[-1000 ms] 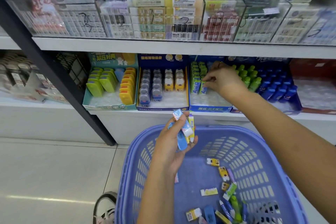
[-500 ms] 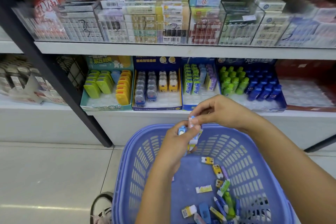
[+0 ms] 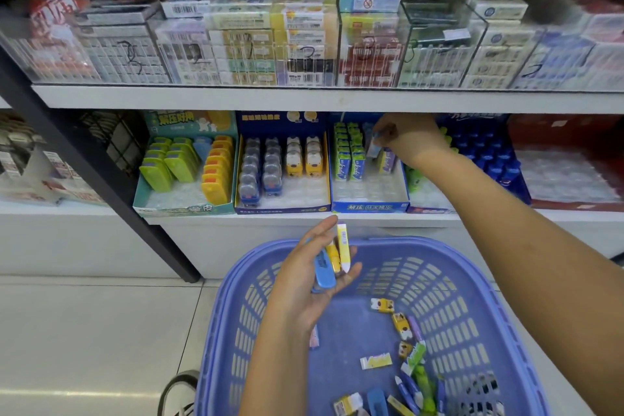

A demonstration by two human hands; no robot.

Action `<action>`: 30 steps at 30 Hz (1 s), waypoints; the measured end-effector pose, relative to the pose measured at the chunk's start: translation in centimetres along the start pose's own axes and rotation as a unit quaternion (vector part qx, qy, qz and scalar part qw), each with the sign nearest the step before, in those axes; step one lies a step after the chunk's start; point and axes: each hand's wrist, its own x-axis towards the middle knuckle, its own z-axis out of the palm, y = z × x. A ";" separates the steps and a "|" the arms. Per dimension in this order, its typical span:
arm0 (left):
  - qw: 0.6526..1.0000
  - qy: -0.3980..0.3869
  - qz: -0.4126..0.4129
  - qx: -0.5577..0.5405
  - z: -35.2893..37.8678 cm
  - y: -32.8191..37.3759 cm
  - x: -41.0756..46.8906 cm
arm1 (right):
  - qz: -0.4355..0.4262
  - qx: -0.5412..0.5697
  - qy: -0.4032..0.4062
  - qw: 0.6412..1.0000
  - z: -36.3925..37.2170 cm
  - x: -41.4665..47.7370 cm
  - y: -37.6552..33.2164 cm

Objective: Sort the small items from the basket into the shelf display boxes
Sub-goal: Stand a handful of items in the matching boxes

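My left hand [image 3: 315,275] hovers over the blue plastic basket [image 3: 466,284], palm up, holding a few small items: a blue one, a yellow one and a white-yellow tube [image 3: 343,246]. My right hand [image 3: 407,137] reaches into the blue display box [image 3: 369,206] on the lower shelf and pinches a small pale-blue packet [image 3: 373,147] beside the rows of green-and-blue packets [image 3: 349,159]. Several loose small items [image 3: 401,324] lie on the basket floor.
Left of that box stand a navy box of bear-shaped items [image 3: 282,208] and a teal box with green and yellow cases [image 3: 184,209]. Blue and green bottles [image 3: 486,159] fill the box to the right. Stacked packs behind clear dividers [image 3: 304,54] line the upper shelf. A black post [image 3: 101,172] slants at left.
My right hand took a packet from my left hand over the basket, then rose to the blue display box. My left hand now holds fewer items.
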 end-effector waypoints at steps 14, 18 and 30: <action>0.999 -0.018 0.015 -0.044 -0.5 -0.3 0.8 | -0.019 -0.092 -0.105 0.990 0.0 1.0 -1.5; 0.999 -0.018 0.051 -0.005 -0.3 -0.2 0.6 | 0.021 0.085 0.002 0.996 -0.7 -3.5 -1.7; 0.994 -0.099 0.000 -0.041 0.4 -0.7 -0.5 | -0.008 0.456 -0.227 0.860 0.1 -13.3 -2.4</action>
